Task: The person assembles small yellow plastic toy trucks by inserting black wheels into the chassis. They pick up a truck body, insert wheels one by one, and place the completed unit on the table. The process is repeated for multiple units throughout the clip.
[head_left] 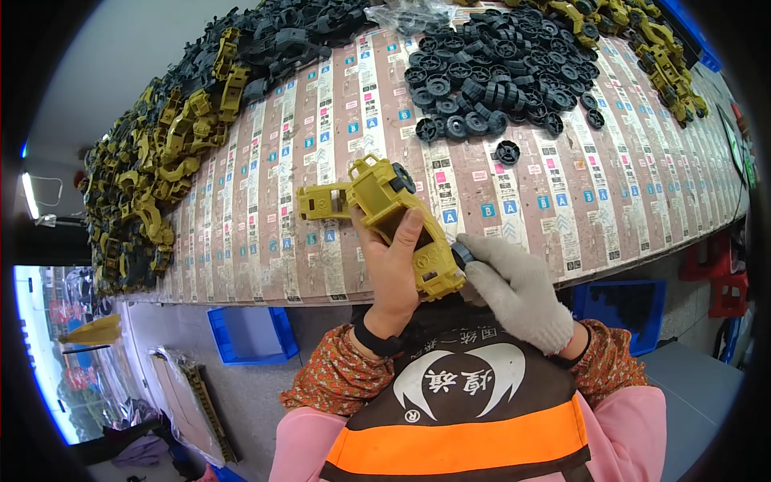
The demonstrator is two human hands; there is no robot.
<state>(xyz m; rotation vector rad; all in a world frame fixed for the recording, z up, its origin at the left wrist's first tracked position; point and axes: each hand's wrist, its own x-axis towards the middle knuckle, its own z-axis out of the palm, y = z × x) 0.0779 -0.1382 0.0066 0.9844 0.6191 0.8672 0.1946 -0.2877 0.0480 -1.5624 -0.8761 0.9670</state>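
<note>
A yellow plastic toy truck body point(377, 197) is tilted above the near edge of the table, and my bare left hand point(392, 273) is closed around its middle. One black wheel point(403, 177) sits on the truck's far right side. My right hand point(518, 293), in a pale knitted glove, pinches another black toy wheel point(462, 255) against the near right side of the body. The gloved fingers partly cover that wheel, so I cannot tell whether it is seated.
Black wheels point(498, 72) are heaped at the far middle, with a single wheel point(507, 152) nearer me. Yellow truck parts point(173, 149) and dark parts point(289, 40) line the table's left and back. Blue bins point(217, 337) point(658, 317) stand below the front edge, red stools point(727, 293) at right.
</note>
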